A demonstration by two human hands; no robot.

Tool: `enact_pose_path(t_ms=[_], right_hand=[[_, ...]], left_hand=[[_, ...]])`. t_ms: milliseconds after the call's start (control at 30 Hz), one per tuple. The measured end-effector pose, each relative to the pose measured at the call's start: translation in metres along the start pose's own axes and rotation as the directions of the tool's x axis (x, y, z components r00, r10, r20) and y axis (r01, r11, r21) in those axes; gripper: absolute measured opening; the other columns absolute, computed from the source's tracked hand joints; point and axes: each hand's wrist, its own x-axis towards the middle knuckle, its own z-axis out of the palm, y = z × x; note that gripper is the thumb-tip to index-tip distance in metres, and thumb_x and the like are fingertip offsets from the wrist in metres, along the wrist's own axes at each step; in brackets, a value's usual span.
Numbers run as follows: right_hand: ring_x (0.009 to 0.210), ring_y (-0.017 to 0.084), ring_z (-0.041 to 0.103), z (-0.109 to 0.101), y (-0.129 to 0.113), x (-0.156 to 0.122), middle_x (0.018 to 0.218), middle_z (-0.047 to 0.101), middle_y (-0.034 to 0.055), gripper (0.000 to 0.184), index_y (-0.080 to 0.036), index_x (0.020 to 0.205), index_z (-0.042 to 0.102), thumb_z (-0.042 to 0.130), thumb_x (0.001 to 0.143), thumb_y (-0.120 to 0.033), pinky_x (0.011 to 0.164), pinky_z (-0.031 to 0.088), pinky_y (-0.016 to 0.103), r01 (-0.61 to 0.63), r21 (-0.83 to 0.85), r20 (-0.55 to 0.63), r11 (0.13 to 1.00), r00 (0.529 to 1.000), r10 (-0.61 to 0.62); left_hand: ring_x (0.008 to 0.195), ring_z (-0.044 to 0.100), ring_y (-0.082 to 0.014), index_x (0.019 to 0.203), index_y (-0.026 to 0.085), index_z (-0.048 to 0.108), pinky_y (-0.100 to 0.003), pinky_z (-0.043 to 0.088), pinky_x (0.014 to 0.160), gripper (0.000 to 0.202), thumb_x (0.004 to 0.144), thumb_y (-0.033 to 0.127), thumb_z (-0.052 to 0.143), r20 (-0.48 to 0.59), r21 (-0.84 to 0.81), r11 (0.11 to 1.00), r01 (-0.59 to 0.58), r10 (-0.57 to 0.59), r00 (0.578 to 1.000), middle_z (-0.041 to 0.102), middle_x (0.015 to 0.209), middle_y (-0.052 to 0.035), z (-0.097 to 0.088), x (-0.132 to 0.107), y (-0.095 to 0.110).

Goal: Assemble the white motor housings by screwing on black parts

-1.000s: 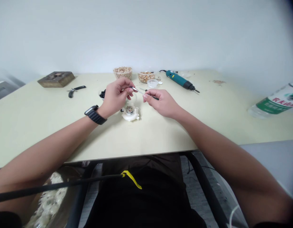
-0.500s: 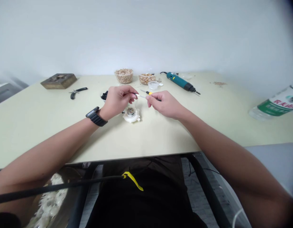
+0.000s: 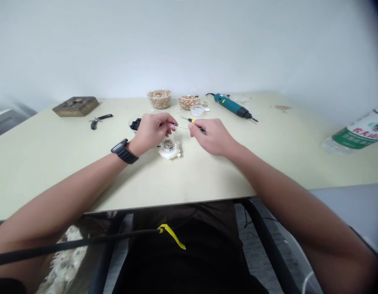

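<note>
Hands raised over the pale cream bench [image 3: 54, 163]: right hand [image 3: 212, 136] grips a slim yellow-and-black screwdriver [image 3: 196, 123] by its handle; left hand [image 3: 152, 130] pinches the shaft tip, just above a white plastic housing [image 3: 168, 150].

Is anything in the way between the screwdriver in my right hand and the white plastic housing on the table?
Yes, your left hand. Its fingertips sit at the tip of the screwdriver held in your right hand, just above the white plastic housing. Nothing else visible stands between them.
</note>
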Motion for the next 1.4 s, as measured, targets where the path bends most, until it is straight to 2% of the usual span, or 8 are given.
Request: enact_pose_path(t_ms=[133, 400, 567, 733, 833, 1033, 1200, 1400], right_hand=[[0.062, 0.016, 0.047, -0.002, 0.002, 0.005, 0.061, 0.05, -0.0022, 0.047, -0.02, 0.078, 0.072, 0.05, 0.112, -0.044, 0.066, 0.034, 0.035, -0.144, 0.21, 0.089, 0.967, 0.988, 0.128], [0.073, 0.018, 0.057, 0.003, 0.007, 0.005, 0.074, 0.066, 0.0013, 0.041, -0.021, 0.082, 0.071, 0.083, 0.093, -0.059, 0.071, 0.042, 0.035, -0.153, 0.361, 0.023, 0.92, 0.988, 0.156], [0.064, 0.015, 0.054, 0.006, 0.006, 0.004, 0.076, 0.067, -0.0002, 0.032, -0.024, 0.084, 0.063, 0.089, 0.086, -0.043, 0.063, 0.042, 0.034, -0.163, 0.474, 0.012, 0.866, 0.984, 0.179], [0.079, 0.017, 0.059, 0.009, 0.011, 0.008, 0.082, 0.068, -0.0004, 0.028, -0.023, 0.082, 0.063, 0.089, 0.076, -0.03, 0.074, 0.047, 0.034, -0.049, 0.459, -0.066, 0.887, 0.994, 0.089], [0.082, 0.017, 0.06, 0.007, 0.01, 0.008, 0.085, 0.071, 0.0013, 0.033, -0.023, 0.081, 0.063, 0.092, 0.079, -0.037, 0.076, 0.047, 0.033, -0.082, 0.4, -0.068, 0.913, 0.991, 0.119], [0.056, 0.012, 0.045, -0.005, 0.004, 0.004, 0.071, 0.07, 0.0024, 0.048, -0.019, 0.083, 0.076, 0.069, 0.107, -0.06, 0.054, 0.033, 0.032, -0.275, 0.382, 0.182, 0.882, 0.958, 0.22], [0.055, 0.012, 0.045, -0.009, 0.003, 0.004, 0.067, 0.07, 0.0011, 0.057, -0.02, 0.083, 0.078, 0.067, 0.107, -0.07, 0.055, 0.032, 0.031, -0.196, 0.331, 0.18, 0.923, 0.973, 0.142], [0.053, 0.012, 0.042, -0.011, 0.008, 0.005, 0.065, 0.064, 0.0008, 0.059, -0.02, 0.084, 0.083, 0.067, 0.107, -0.072, 0.057, 0.032, 0.035, -0.274, 0.326, 0.203, 0.905, 0.955, 0.216]], left_hand=[[0.059, 0.072, -0.0131, 0.088, 0.02, 0.084, -0.025, 0.057, 0.058, 0.026, 0.087, 0.006, 0.062, -0.023, 0.018, 1.0, 0.0, 0.001, 1.0, 0.082, 0.075, -0.0024, 0.0, 0.0, -0.001], [0.058, 0.072, -0.0119, 0.085, 0.017, 0.083, -0.022, 0.057, 0.055, 0.024, 0.086, 0.006, 0.062, -0.018, -0.026, 0.999, 0.044, -0.044, 0.999, 0.083, 0.077, -0.004, -0.001, 0.001, 0.001], [0.056, 0.07, -0.0118, 0.083, 0.017, 0.082, -0.021, 0.056, 0.052, 0.022, 0.085, 0.007, 0.062, -0.024, -0.066, 0.995, 0.08, -0.082, 0.996, 0.082, 0.074, -0.0033, -0.001, 0.003, 0.003], [0.057, 0.07, -0.0119, 0.083, 0.018, 0.081, -0.022, 0.057, 0.053, 0.018, 0.085, 0.008, 0.065, -0.021, -0.107, 0.99, 0.088, -0.091, 0.996, 0.081, 0.072, -0.0034, 0.0, 0.003, 0.003], [0.057, 0.071, -0.012, 0.084, 0.018, 0.081, -0.021, 0.06, 0.054, 0.012, 0.087, 0.013, 0.071, -0.023, -0.14, 0.987, 0.08, -0.084, 0.996, 0.081, 0.073, -0.0037, 0.001, 0.003, 0.004], [0.064, 0.08, -0.0177, 0.088, 0.017, 0.082, -0.026, 0.069, 0.057, 0.008, 0.092, 0.023, 0.078, 0.024, -0.25, 0.958, 0.139, -0.138, 0.99, 0.085, 0.086, -0.0077, 0.0, 0.003, 0.01], [0.059, 0.079, -0.0177, 0.092, 0.017, 0.081, -0.025, 0.067, 0.053, 0.005, 0.092, 0.019, 0.077, 0.068, -0.224, 0.963, 0.148, -0.137, 0.988, 0.085, 0.084, -0.0065, -0.003, 0.004, 0.01], [0.059, 0.079, -0.0177, 0.092, 0.018, 0.073, -0.025, 0.064, 0.053, 0.007, 0.092, 0.015, 0.079, 0.084, -0.224, 0.961, 0.16, -0.145, 0.986, 0.085, 0.082, -0.0066, -0.002, 0.005, 0.005]])
